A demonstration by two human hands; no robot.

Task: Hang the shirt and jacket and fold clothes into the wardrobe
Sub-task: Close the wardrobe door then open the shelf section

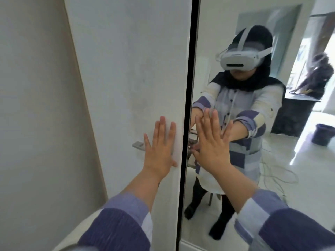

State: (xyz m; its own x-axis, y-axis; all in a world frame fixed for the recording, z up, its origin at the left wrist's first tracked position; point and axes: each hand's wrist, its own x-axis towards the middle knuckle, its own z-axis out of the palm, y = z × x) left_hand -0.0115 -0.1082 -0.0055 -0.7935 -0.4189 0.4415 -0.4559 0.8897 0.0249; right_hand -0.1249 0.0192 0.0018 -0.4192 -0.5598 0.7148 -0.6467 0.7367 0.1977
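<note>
The left hand (160,151) lies flat against the white door (130,73) of the wardrobe, fingers spread and straight, holding nothing. Its little finger sits just beside a small grey handle (138,145) fixed to that door. The right hand (211,147) presses flat on the mirrored door (253,178) next to it, fingers also spread and empty. A thin dark gap (188,105) runs between the two doors, which look shut, and the hands rest on either side of it. Both forearms are bare up to rolled sleeves (116,221) in blue and white blocks. The mirror reflects the person standing with arms stretched forward, a white headset (241,59) on the head, cables (275,174) trailing over the pale floor and a dark bucket (324,134) behind. No shirt, jacket or folded clothes to be put away can be seen; only the closed wardrobe front shows.
</note>
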